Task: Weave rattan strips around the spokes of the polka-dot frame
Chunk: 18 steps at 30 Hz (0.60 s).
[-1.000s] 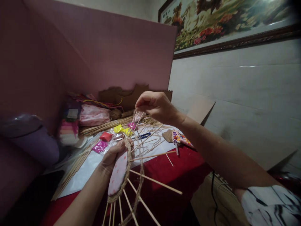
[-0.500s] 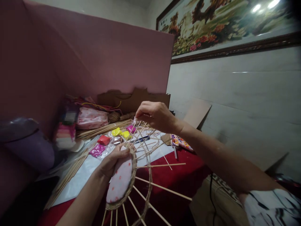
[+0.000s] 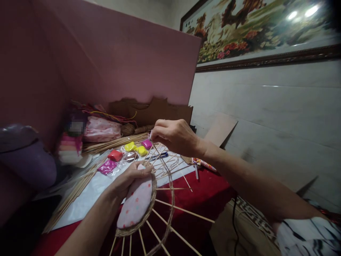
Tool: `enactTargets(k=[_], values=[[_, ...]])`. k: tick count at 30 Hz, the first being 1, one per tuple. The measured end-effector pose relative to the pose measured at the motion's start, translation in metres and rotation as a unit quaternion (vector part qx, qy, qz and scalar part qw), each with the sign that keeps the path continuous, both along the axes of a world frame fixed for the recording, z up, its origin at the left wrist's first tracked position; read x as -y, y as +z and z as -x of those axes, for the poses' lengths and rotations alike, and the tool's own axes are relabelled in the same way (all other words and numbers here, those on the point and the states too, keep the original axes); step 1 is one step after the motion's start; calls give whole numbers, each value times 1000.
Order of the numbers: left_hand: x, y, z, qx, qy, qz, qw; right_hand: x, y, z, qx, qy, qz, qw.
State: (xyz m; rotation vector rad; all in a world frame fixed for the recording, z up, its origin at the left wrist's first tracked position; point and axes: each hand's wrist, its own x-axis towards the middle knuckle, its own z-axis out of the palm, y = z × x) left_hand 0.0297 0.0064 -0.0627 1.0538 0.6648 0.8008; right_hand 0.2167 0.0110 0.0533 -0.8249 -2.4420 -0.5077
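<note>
My left hand grips the top rim of a round woven base covered with pink dotted fabric and edged with twine. Thin wooden sticks fan out from that base like spokes. My right hand hovers above the far spokes, fingers pinched together on a strand of twine that loops around the spokes. What exactly lies between those fingertips is too small to see.
On the red-covered table lie a white sheet, small coloured packets, a bundle of loose sticks, a blue-handled tool, a twine ball and pink fabric. A pink board stands behind, a purple object at left.
My right hand has come down and toward me, closer to the spokes. My left hand and the woven base have shifted slightly right and lower in view.
</note>
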Motion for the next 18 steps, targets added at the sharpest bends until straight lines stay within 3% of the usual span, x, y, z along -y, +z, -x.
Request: enactTargets(k=[9, 14, 18], values=[[1, 2, 2, -20, 22, -4, 1000, -5, -4, -23, -66, -32, 41, 997], [3, 5, 1, -9, 16, 2, 1000, -5, -9, -44, -137, -32, 127, 982], [2, 1, 4, -15, 21, 3, 1000, -7, -17, -61, -203, -32, 218, 954]])
